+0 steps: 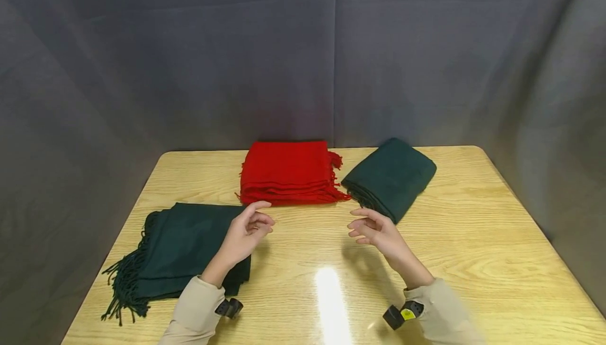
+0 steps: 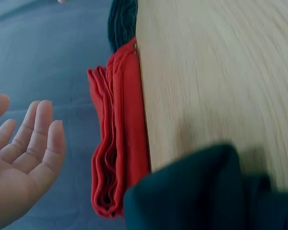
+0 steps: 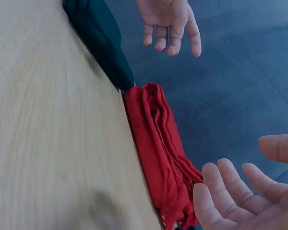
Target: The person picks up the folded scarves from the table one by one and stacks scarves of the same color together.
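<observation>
Evidently two hands hung above a table, nearest to a folded dark green scarf (image 1: 189, 245) on the person's left and a folded green cloth (image 1: 395, 176) on the right. The scarf lay flat on the near left part of the table, its long fringe spread toward the left edge. The cloth sat askew near the far edge, right of centre, one corner pointing at the person. Between them, farther back, a folded red scarf (image 1: 289, 169) rested in a neat stack, with tassels at its right side, just beside the cloth.

The left hand (image 1: 246, 232) was over the right part of the green scarf in the head view, its fingers loosely bent, thumb apart, with nothing in its hold. The right hand (image 1: 376, 232) was just short of the cloth's near corner, fingers likewise relaxed and parted, also holding nothing. Beige sleeves (image 1: 194, 305) reached the wrists, each wearing a small black device (image 1: 229, 307).

Beneath it all, the table (image 1: 487, 240) was pale yellow wood with fine grain and rounded far corners; a bright streak of light (image 1: 331, 303) shone near the front. Dark grey curtains (image 1: 213, 66) rose behind it and along both sides, with a vertical seam near the middle.
</observation>
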`<control>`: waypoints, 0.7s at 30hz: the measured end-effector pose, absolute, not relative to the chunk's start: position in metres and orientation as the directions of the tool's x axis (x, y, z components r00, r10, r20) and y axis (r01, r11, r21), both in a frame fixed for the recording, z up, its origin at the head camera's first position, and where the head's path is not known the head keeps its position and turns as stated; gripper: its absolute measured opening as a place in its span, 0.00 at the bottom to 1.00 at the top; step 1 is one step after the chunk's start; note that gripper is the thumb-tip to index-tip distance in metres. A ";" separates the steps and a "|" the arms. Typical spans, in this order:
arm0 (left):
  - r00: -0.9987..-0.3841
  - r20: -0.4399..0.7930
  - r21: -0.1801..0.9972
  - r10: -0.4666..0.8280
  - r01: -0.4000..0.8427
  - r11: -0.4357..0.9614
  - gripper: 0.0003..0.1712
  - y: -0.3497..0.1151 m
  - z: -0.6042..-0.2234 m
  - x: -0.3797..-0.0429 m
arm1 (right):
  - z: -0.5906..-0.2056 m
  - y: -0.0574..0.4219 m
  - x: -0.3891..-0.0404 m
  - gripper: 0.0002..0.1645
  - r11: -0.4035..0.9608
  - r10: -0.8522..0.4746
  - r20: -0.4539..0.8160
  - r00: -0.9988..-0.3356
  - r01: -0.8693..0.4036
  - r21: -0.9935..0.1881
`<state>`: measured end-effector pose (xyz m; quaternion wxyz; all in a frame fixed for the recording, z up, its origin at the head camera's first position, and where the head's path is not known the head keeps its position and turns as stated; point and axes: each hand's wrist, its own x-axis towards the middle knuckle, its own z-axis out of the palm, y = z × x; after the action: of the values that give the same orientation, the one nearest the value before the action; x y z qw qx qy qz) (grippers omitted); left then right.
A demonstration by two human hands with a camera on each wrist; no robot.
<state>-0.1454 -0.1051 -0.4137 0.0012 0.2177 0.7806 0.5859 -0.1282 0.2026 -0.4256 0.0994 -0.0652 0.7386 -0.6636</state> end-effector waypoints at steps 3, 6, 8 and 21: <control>-0.897 0.248 0.909 0.367 0.347 0.232 0.22 -0.112 -0.403 -0.141 | -0.430 0.193 -0.127 0.25 0.088 -0.248 -0.077 -0.966 0.057 -0.994; -0.900 0.241 0.910 0.364 0.339 0.237 0.21 -0.122 -0.411 -0.143 | -0.435 0.184 -0.126 0.25 0.066 -0.270 -0.087 -0.959 0.071 -0.995; -0.903 0.240 0.910 0.356 0.337 0.241 0.20 -0.130 -0.419 -0.147 | -0.437 0.177 -0.126 0.25 0.049 -0.280 -0.095 -0.955 0.085 -0.995; -0.927 0.176 0.902 0.332 0.287 0.322 0.19 -0.168 -0.426 -0.150 | -0.448 0.139 -0.127 0.28 0.002 -0.340 -0.142 -0.930 0.151 -0.989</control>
<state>-0.1499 -0.1679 -0.4257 0.0206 0.1904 0.8128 0.5501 -0.1271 0.1392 -0.4481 0.1745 -0.0689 0.6858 -0.7032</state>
